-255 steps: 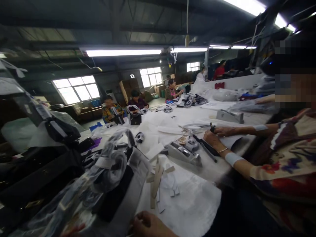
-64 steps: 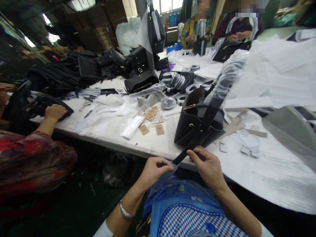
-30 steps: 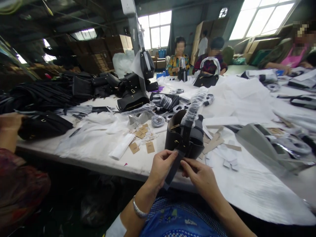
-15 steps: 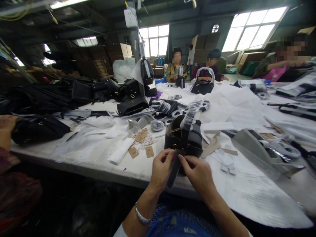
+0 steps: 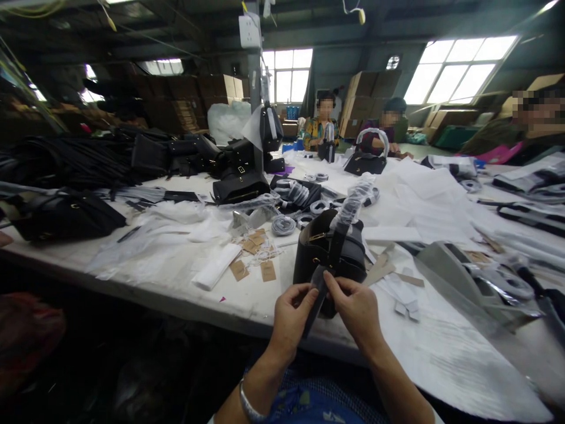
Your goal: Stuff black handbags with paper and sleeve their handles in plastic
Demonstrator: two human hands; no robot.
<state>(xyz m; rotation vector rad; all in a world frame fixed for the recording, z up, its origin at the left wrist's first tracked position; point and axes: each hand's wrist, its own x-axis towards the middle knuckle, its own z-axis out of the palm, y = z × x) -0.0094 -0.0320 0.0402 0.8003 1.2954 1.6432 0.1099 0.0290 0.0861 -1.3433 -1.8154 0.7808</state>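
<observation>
A black handbag [image 5: 305, 253] stands upright at the table's front edge, with clear wrap [image 5: 353, 203] around its raised handle. A black strap [image 5: 312, 321] hangs down its near side, and a strip of thin translucent film [image 5: 318, 277] seems to lie along it. My left hand [image 5: 293, 312] pinches the strap's left edge between thumb and fingers. Opposite it, my right hand [image 5: 356, 303] is closed on the right edge, its thumb pressed near the strap's upper part. The fingers hide some of the film, so how far it wraps round is unclear.
Brown paper tags [image 5: 268, 271] with white strings and a white roll [image 5: 216, 266] lie left of the bag. Coiled wrapped straps [image 5: 283, 225] sit behind. A grey tape dispenser [image 5: 459, 277] stands at right. More black bags [image 5: 241, 185] are piled farther back; co-workers [image 5: 324, 126] sit across the table.
Both hands have shifted slightly along the strap, the right thumb now higher and closer to the bag. The view has turned a little; the neighbour's hand at far left has mostly gone out of sight.
</observation>
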